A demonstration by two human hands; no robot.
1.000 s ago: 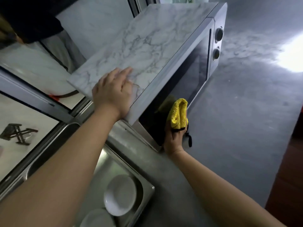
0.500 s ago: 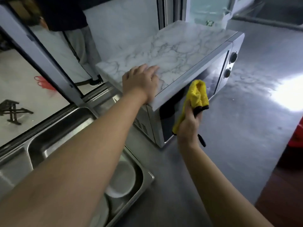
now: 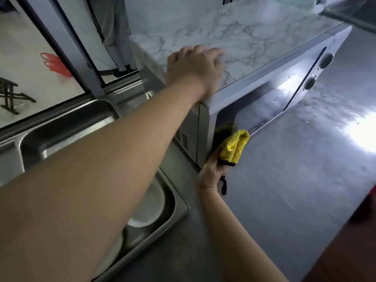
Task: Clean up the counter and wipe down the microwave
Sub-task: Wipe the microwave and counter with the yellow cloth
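A microwave [image 3: 264, 94] with a marble-patterned top and a dark glass door stands on the grey counter [image 3: 295, 190]. Two round knobs sit at the door's right end. My left hand [image 3: 195, 68] rests flat on the near left corner of the microwave's top, fingers spread. My right hand [image 3: 213, 169] grips a folded yellow cloth [image 3: 236, 145] and holds it against the lower left corner of the door. A black loop hangs from the cloth below my palm.
A steel sink [image 3: 67, 127] lies left of the microwave, with white dishes [image 3: 150, 208] in its near basin, partly hidden by my left arm. Behind it runs a window frame [image 3: 67, 47]; a person's legs [image 3: 114, 37] show beyond the glass. The counter's front edge runs at the lower right.
My right hand has carried the cloth down from the door's upper middle to its lower left corner. The view has moved closer. My left hand has stayed on the microwave's top.
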